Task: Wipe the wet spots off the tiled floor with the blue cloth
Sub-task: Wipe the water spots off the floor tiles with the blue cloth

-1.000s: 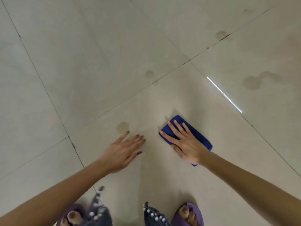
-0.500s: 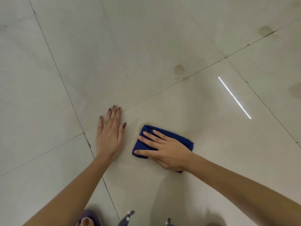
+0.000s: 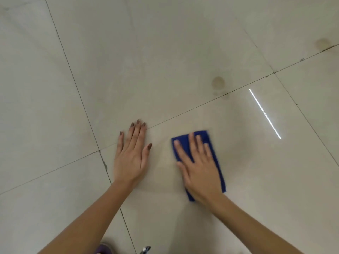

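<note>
Fingers point(image 3: 192, 145) of the right hand point(image 3: 200, 173) lie straight and slightly spread, pressing the folded blue cloth point(image 3: 205, 134) flat on the tiled floor point(image 3: 165, 52). Just beside it, the left hand point(image 3: 131, 156) rests flat on bare tile, fingers together. One brownish wet spot point(image 3: 218, 82) waits ahead, another point(image 3: 322, 44) far right. Held only by flat pressure, the cloth could slip or bunch and smear moisture.

You're looking straight down at a floor point(image 3: 165, 43) of large, pale beige, glossy tiles, split by thin dark grout lines point(image 3: 73, 76) running diagonally across your view. A thin bright streak of light point(image 3: 264, 113) reflects off the tile on your right
</note>
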